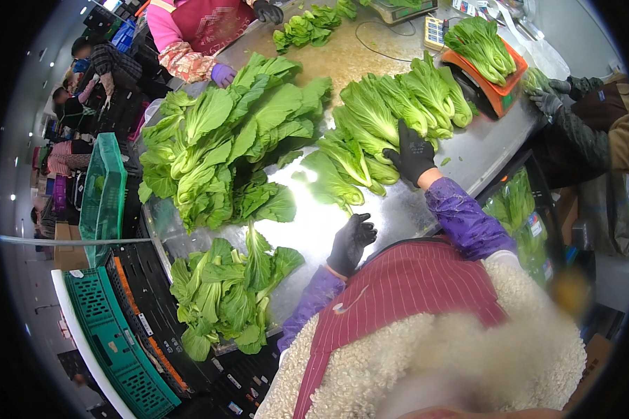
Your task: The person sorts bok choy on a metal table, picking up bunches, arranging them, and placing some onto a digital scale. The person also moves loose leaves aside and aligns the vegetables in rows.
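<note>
My right hand (411,152), in a black glove, rests on the near side of a row of leafy mustard greens (369,107) on the metal table (306,220). Whether its fingers grip a head cannot be told. My left hand (350,242), also black-gloved, is raised near the table's front edge, fingers curled apart, holding nothing. A large heap of greens (230,136) lies to the left. Below it sits a smaller pile of loose leaves (230,293) at the table's corner. One bunch of greens (479,47) rests on the orange tray of a scale (507,97).
Across the table a co-worker's purple-gloved hand (223,75) touches the heap. Another co-worker's gloved hands (548,99) hold greens by the scale. Green crates (120,345) stand at left; a black crate with bagged greens (524,209) is at right. A cable (369,50) crosses the far tabletop.
</note>
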`<state>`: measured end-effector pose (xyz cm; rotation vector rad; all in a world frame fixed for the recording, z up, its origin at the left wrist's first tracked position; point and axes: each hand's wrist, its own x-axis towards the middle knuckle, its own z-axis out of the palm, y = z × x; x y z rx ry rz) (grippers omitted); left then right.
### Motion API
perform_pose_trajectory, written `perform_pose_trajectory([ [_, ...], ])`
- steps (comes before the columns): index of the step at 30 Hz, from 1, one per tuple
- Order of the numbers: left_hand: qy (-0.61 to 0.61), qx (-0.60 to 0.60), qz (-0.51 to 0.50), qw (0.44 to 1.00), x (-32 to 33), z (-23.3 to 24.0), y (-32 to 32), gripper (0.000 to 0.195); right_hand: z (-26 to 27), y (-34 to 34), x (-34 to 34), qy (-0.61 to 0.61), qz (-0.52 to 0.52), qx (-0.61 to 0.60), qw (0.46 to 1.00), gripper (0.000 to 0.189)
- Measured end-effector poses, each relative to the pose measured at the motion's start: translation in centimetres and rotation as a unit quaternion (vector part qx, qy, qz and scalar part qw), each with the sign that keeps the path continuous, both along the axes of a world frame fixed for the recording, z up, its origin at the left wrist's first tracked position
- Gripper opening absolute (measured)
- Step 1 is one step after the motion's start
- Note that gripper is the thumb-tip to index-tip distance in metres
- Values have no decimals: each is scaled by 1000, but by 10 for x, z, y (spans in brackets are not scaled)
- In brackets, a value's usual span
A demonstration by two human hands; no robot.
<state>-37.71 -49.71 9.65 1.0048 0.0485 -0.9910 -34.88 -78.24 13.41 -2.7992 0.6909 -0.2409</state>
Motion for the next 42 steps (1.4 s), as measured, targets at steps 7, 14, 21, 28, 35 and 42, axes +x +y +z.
perform_pose_trajectory([
  [7,19,33,17,999,-1,-21,5,17,-8,-15,1,-195,-44,351,915,51],
  [14,3,34,2,999,-2,-36,6,20,16,-7,-15,-254,-129,747,601,45],
  [21,63,-80,58,993,9,4,-9,22,21,27,-39,-162,-19,793,587,38],
  [28,-323,-53,42,944,34,32,-31,37,40,67,-52,-49,115,700,704,38],
  [35,-249,-48,77,964,30,35,-38,17,46,77,-54,-115,223,509,823,44],
  [42,-311,-103,138,935,36,-15,-31,22,26,20,-36,-138,121,135,974,64],
])
